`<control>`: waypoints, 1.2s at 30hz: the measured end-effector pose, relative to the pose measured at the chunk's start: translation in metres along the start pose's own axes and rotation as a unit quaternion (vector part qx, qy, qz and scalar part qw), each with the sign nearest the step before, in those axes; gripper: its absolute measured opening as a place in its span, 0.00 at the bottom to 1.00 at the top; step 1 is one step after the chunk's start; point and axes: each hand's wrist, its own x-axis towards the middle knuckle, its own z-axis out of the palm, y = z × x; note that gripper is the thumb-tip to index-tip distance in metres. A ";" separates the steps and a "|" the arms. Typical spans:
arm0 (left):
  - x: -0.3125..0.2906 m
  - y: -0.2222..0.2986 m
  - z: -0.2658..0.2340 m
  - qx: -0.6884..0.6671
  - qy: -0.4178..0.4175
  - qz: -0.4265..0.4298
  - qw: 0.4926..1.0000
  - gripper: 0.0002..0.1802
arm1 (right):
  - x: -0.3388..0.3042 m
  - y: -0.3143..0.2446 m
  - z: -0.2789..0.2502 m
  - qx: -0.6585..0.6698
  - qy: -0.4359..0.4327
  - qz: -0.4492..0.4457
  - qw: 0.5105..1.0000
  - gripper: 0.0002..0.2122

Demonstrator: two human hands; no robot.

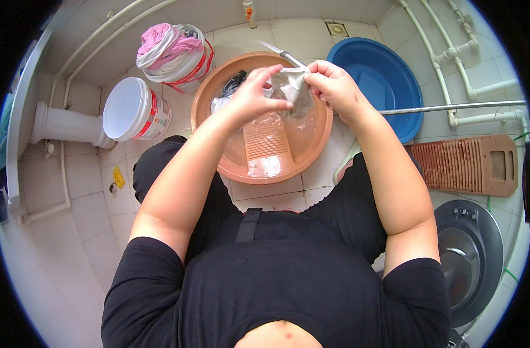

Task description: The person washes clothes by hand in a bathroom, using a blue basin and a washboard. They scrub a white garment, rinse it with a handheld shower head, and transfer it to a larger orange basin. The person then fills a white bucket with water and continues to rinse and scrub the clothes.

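A small wet greyish-white cloth (pixel 294 86) hangs over an orange-brown basin (pixel 218 159). My right hand (pixel 337 91) pinches its upper right corner between thumb and fingers. Left of the cloth is my left hand (pixel 254 95), its thumb and fingers spread apart; I cannot tell whether it touches the fabric. Below them, the basin's built-in ribbed washboard (pixel 269 142) rises out of cloudy water. Dark and white laundry (pixel 233 87) lies in the basin, partly behind my left hand. A thin metal spray nozzle (pixel 288 57) reaches over the far rim, behind the cloth.
At the far left stand a bucket heaped with pink and white laundry (pixel 172 52) and a white bucket (pixel 128 110). A blue basin (pixel 401 75) sits right, crossed by a metal hose (pixel 450 107). Nearer are a brown washboard (pixel 459 165) and a dark grey basin (pixel 476 261). Pipes (pixel 445 69) line the wall.
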 end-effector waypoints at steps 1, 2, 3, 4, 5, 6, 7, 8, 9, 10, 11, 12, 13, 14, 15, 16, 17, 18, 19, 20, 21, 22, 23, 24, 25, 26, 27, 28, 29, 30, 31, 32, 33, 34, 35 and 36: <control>-0.001 -0.005 0.006 0.035 0.002 0.014 0.999 0.47 | -0.001 -0.001 0.003 0.014 -0.004 0.006 1.000 0.03; -0.001 -0.011 0.012 0.070 0.003 0.027 0.997 0.50 | -0.002 -0.002 0.007 0.025 -0.011 0.006 1.000 0.04; -0.004 -0.011 0.020 0.072 0.037 0.023 0.997 0.38 | -0.003 -0.002 0.009 0.035 -0.016 0.008 0.999 0.04; -0.002 -0.012 0.022 0.046 -0.017 -0.019 0.999 0.34 | -0.003 -0.002 0.010 0.045 -0.020 0.009 0.999 0.05; 0.001 -0.011 0.021 0.019 -0.071 -0.061 0.995 0.30 | -0.002 0.000 0.009 0.053 -0.031 0.012 0.998 0.06; 0.002 -0.007 0.019 -0.005 -0.125 -0.103 0.987 0.26 | -0.002 0.000 0.010 0.035 -0.025 0.022 0.999 0.06; -0.002 -0.014 0.026 -0.068 -0.067 -0.107 0.990 0.17 | -0.002 0.000 0.012 0.017 -0.019 0.033 0.999 0.06; -0.002 -0.014 0.025 -0.112 -0.049 -0.135 0.983 0.16 | -0.002 0.000 0.013 0.000 -0.013 0.044 0.999 0.06; 0.000 -0.010 0.022 -0.155 -0.033 -0.160 0.974 0.16 | 0.001 0.005 0.009 -0.033 -0.005 0.046 0.998 0.08; 0.003 -0.009 0.020 -0.198 -0.017 -0.185 0.962 0.15 | 0.003 0.011 0.006 -0.073 -0.003 0.035 0.997 0.08; 0.005 -0.011 0.020 -0.268 0.021 -0.220 0.938 0.16 | 0.005 0.016 0.003 -0.113 -0.001 0.025 0.993 0.09; 0.002 -0.002 0.012 -0.363 0.018 -0.237 0.901 0.16 | 0.005 0.017 0.003 -0.149 -0.001 0.014 0.989 0.10; 0.006 -0.013 0.009 -0.366 0.042 -0.256 0.894 0.15 | 0.004 0.014 0.001 -0.192 -0.024 0.032 0.981 0.13; 0.011 -0.024 0.006 -0.369 0.066 -0.274 0.886 0.14 | 0.002 0.011 0.002 -0.204 -0.028 0.040 0.978 0.14; 0.009 -0.019 0.003 -0.398 0.083 -0.261 0.875 0.11 | 0.000 0.009 0.003 -0.215 -0.030 0.050 0.975 0.14; 0.009 -0.021 0.000 -0.422 0.080 -0.250 0.868 0.10 | -0.002 0.007 0.004 -0.227 -0.033 0.059 0.972 0.15; 0.012 -0.028 -0.001 -0.402 0.090 -0.245 0.877 0.10 | -0.004 0.006 0.005 -0.241 -0.027 0.055 0.969 0.15; 0.014 -0.031 -0.001 -0.383 0.101 -0.240 0.886 0.11 | -0.006 0.004 0.006 -0.254 -0.022 0.051 0.965 0.16; 0.014 -0.032 -0.001 -0.377 0.133 -0.252 0.881 0.11 | -0.007 0.003 0.006 -0.268 -0.017 0.047 0.962 0.17; 0.015 -0.032 -0.001 -0.371 0.164 -0.263 0.875 0.12 | -0.008 0.002 0.005 -0.275 -0.034 0.057 0.959 0.16; 0.015 -0.030 -0.002 -0.365 0.195 -0.272 0.869 0.13 | -0.007 0.000 0.003 -0.282 -0.050 0.067 0.956 0.16; 0.016 -0.028 -0.002 -0.395 0.211 -0.275 0.851 0.14 | -0.007 0.000 0.002 -0.288 -0.065 0.078 0.952 0.16; 0.017 -0.026 -0.003 -0.425 0.227 -0.278 0.831 0.16 | -0.007 0.001 0.000 -0.286 -0.070 0.071 0.953 0.16; 0.017 -0.024 -0.005 -0.453 0.243 -0.280 0.811 0.17 | -0.007 0.003 -0.001 -0.284 -0.074 0.064 0.954 0.16; 0.018 -0.027 -0.007 -0.471 0.246 -0.276 0.801 0.17 | -0.007 0.004 -0.002 -0.281 -0.078 0.057 0.955 0.16; 0.019 -0.033 -0.010 -0.475 0.237 -0.278 0.801 0.16 | -0.008 0.004 -0.003 -0.287 -0.076 0.055 0.954 0.16; 0.019 -0.040 -0.012 -0.478 0.229 -0.280 0.800 0.16 | -0.009 0.003 -0.002 -0.292 -0.075 0.052 0.952 0.16; 0.021 -0.045 -0.013 -0.482 0.221 -0.283 0.799 0.15 | -0.010 0.002 -0.002 -0.297 -0.073 0.050 0.951 0.15; 0.023 -0.049 -0.011 -0.471 0.254 -0.296 0.791 0.15 | -0.010 0.003 -0.003 -0.301 -0.074 0.048 0.950 0.15; 0.024 -0.059 -0.010 -0.458 0.230 -0.290 0.808 0.16 | -0.009 0.005 -0.003 -0.304 -0.075 0.047 0.948 0.16; 0.023 -0.070 -0.010 -0.444 0.207 -0.284 0.824 0.17 | -0.009 0.005 -0.003 -0.308 -0.077 0.045 0.947 0.16; 0.022 -0.081 -0.009 -0.430 0.184 -0.278 0.839 0.18 | -0.010 0.004 -0.002 -0.312 -0.077 0.048 0.946 0.16; 0.020 -0.075 -0.006 -0.386 0.180 -0.271 0.863 0.16 | -0.011 0.003 -0.003 -0.317 -0.073 0.054 0.944 0.16; 0.017 -0.068 -0.004 -0.260 0.177 -0.257 0.914 0.14 | -0.012 0.003 -0.003 -0.322 -0.071 0.060 0.942 0.16; 0.015 -0.061 -0.004 -0.129 0.171 -0.238 0.947 0.13 | -0.012 0.004 -0.004 -0.329 -0.068 0.054 0.940 0.16; 0.013 -0.048 -0.005 0.002 0.161 -0.213 0.964 0.11 | -0.012 0.005 -0.006 -0.336 -0.063 0.049 0.938 0.17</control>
